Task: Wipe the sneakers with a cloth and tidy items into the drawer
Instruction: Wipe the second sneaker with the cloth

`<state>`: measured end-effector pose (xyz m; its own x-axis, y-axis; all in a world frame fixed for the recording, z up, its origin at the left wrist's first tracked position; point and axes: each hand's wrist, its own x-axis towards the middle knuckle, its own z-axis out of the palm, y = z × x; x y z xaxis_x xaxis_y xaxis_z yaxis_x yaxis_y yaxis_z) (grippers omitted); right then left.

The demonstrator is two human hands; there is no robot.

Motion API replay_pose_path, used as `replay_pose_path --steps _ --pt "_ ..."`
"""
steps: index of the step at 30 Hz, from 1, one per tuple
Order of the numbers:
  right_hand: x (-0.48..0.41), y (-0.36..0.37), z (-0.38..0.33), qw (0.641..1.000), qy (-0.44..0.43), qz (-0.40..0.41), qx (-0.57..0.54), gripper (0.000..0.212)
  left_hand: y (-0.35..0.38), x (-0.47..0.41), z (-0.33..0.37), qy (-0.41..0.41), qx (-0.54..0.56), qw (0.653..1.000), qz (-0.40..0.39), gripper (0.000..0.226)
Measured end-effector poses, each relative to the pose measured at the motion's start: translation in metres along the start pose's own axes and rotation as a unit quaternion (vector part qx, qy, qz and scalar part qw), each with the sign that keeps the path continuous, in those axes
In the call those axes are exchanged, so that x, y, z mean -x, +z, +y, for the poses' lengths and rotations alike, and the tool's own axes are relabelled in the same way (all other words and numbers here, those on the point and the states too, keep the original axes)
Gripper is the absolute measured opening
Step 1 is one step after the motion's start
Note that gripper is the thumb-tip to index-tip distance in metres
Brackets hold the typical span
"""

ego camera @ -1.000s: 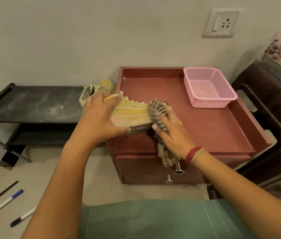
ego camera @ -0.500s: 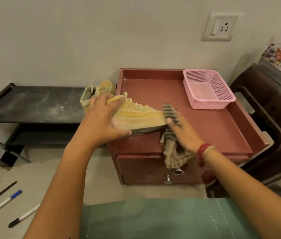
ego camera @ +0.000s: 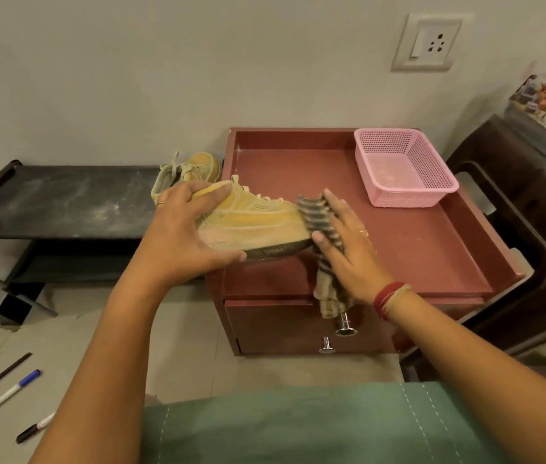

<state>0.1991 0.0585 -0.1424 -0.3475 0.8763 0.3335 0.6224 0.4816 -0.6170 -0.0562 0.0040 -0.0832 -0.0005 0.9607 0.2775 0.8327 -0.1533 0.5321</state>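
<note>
my left hand (ego camera: 184, 236) grips sneaker (ego camera: 254, 226) heel, steadying it | right hand (ego camera: 348, 249), fingers straight, presses cloth (ego camera: 318, 219) on toe

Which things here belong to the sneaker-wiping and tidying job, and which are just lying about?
Job in hand: held sneaker, second sneaker, striped cloth, drawer, blue-capped pen and the other pens on the floor (probably the items to tidy).

Lying about: pink basket, black shelf, wall socket, dark chair.
</note>
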Motion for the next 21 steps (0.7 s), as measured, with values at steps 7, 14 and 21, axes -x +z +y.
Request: replay_pose_path --steps 7,14,21 --pt "0.006 0.002 -0.002 0.998 -0.032 -0.026 -0.05 0.046 -0.001 0.002 0.0 0.001 0.005 1.0 -0.002 0.102" --pt "0.014 0.019 -0.007 0.995 -0.088 -0.032 -0.018 0.044 0.001 -0.001 0.005 0.002 -0.016 1.0 -0.003 0.099" --pt "0.014 0.021 -0.016 0.996 0.038 0.011 -0.078 0.046 0.003 -0.004 0.009 0.001 -0.037 0.999 -0.024 0.098"
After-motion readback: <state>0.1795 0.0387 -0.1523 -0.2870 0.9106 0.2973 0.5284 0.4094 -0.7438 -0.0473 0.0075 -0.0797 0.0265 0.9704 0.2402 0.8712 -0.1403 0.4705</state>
